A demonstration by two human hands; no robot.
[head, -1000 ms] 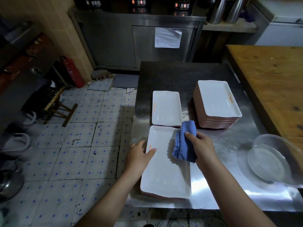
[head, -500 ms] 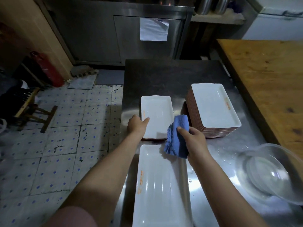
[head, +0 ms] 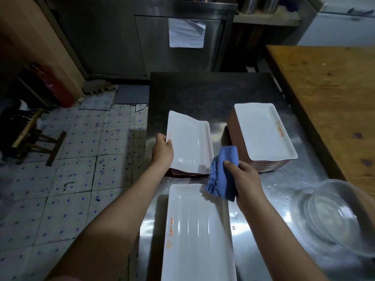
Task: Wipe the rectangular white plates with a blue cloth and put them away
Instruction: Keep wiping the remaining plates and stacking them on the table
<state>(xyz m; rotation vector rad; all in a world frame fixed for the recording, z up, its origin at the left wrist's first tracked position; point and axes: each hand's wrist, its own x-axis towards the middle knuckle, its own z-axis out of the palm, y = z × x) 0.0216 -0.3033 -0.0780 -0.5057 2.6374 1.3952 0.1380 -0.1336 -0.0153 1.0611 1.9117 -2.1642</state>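
From the head camera I count three white plate faces on the steel surface (head: 284,179). Left of centre is one rectangular plate (head: 188,142), tilted with its left edge raised. My left hand (head: 162,153) grips that left edge, fingers curled round the rim. A reddish-brown edge shows under its near end; I cannot tell whether that is another plate.

The second is the near plate (head: 198,230), lying flat at bottom centre with orange print along its left side. The third tops a stack of plates (head: 261,134) at centre right. The stack's brown rims are too many and too fine to count.

There is one blue cloth (head: 223,173), bunched in my right hand (head: 245,181), which clasps it with the thumb on top. The cloth hangs over the near plate's far right corner; whether they touch I cannot tell.

At lower right sits a clear bowl (head: 332,216), possibly two nested. One wooden table (head: 334,98) fills the upper right, and one red extinguisher (head: 54,86) and one wooden stool (head: 38,138) are at the left.
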